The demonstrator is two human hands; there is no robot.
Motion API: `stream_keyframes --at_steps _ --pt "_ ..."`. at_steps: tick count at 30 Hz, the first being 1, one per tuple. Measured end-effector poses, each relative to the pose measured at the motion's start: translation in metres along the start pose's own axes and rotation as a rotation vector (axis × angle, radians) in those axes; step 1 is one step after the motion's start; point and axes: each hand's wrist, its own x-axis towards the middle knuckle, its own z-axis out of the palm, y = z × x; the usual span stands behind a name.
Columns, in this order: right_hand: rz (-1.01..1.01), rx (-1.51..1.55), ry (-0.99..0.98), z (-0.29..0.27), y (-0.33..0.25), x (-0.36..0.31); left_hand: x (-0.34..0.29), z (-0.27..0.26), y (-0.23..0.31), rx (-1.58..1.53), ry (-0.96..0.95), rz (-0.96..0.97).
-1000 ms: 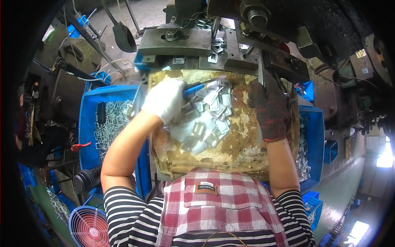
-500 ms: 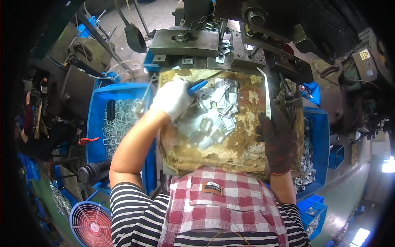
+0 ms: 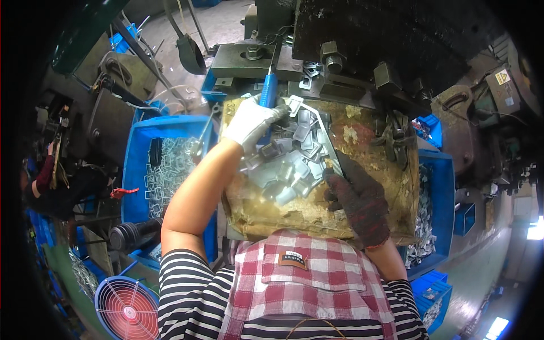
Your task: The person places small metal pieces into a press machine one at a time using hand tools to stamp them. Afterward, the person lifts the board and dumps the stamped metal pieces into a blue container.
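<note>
My left hand [image 3: 249,120], in a white glove with dark fingertips, is closed round a blue-handled tool [image 3: 268,89]. Its thin shaft points away toward the press. Long metal tweezers [image 3: 327,139] extend from my right hand [image 3: 360,199], which wears a dark, reddish glove. The bent tip of the tweezers meets a small rectangular metal piece [image 3: 295,105] beside my left fingers; whether it is pinched I cannot tell. Between my hands a pile of shiny rectangular metal pieces [image 3: 303,164] lies on a worn brownish board [image 3: 272,218].
Beyond the board stands a press with a lower steel block [image 3: 232,63] and a dark upper block [image 3: 374,34]. Blue bins of metal parts flank the board, one on the left [image 3: 127,187] and one on the right [image 3: 445,226]. A round fan [image 3: 127,311] stands at lower left.
My right hand has moved left, bringing the tweezers' tip over the pile. My left hand has swung the blue-handled tool to point away from me. The press's upper block has come down.
</note>
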Motion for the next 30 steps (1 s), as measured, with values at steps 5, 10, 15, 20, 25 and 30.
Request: stream_keyframes --at_steps 5,10,15,20,25,30 --pt "-0.005 -0.052 0.02 0.0 -0.007 -0.001 -0.013 0.018 0.021 -0.109 0.047 -0.003" --pt "-0.018 -0.007 0.037 0.002 -0.006 -0.001 -0.002 0.023 0.005 -0.135 0.151 0.137" --pt "-0.011 -0.04 0.024 0.002 0.0 0.007 -0.007 0.028 0.002 -0.068 0.118 0.227" --pt "-0.079 -0.021 0.081 -0.004 0.008 0.013 -0.008 0.034 0.022 -0.082 0.097 0.185" --pt "-0.06 -0.077 0.304 -0.036 0.008 0.024 0.038 0.011 0.059 0.762 -0.14 0.175" --pt "-0.131 -0.196 0.388 -0.047 -0.012 0.032 0.088 0.019 0.105 1.371 -0.39 0.279"
